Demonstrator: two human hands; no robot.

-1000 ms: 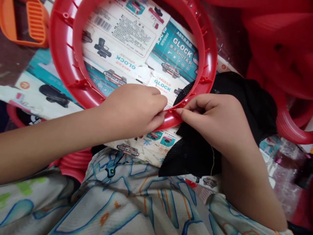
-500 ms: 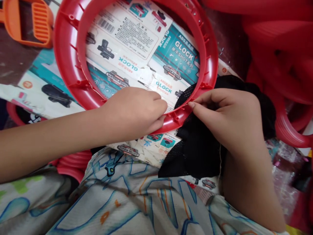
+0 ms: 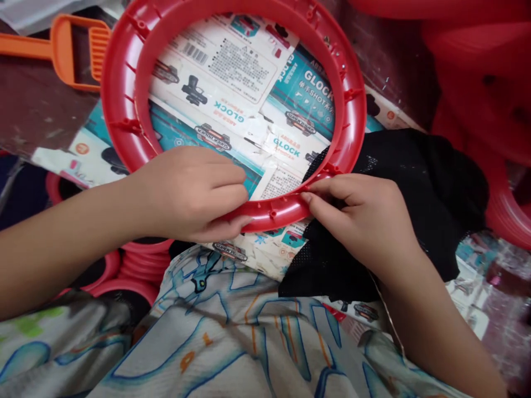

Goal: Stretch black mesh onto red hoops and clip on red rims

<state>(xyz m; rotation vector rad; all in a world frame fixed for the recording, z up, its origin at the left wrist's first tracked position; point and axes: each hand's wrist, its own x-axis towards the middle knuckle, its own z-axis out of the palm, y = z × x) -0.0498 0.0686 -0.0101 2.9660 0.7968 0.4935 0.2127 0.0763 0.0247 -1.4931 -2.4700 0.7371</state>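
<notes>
A red plastic ring [image 3: 347,119] with small ribs and posts in its channel lies hollow side up over printed cardboard [image 3: 232,66]. My left hand [image 3: 194,193] is closed on the ring's near rim, its thumb along the outer edge. At the near right of the rim, my right hand [image 3: 357,215] pinches finger and thumb together on a thin pale cord [image 3: 388,315], which trails out below that hand. More of the cord runs along the ring's inner wall at the left. Black mesh fabric [image 3: 427,193] lies beneath and beside my right hand.
An orange plastic piece with a handle [image 3: 62,52] lies at upper left. Large red plastic parts [image 3: 477,72] crowd the upper right. Stacked red rings [image 3: 139,268] stand at lower left, near patterned cloth [image 3: 232,331] across my lap.
Both hands have moved left along the near rim, my right hand also slightly nearer to me. The view has shifted, showing more of the orange piece.
</notes>
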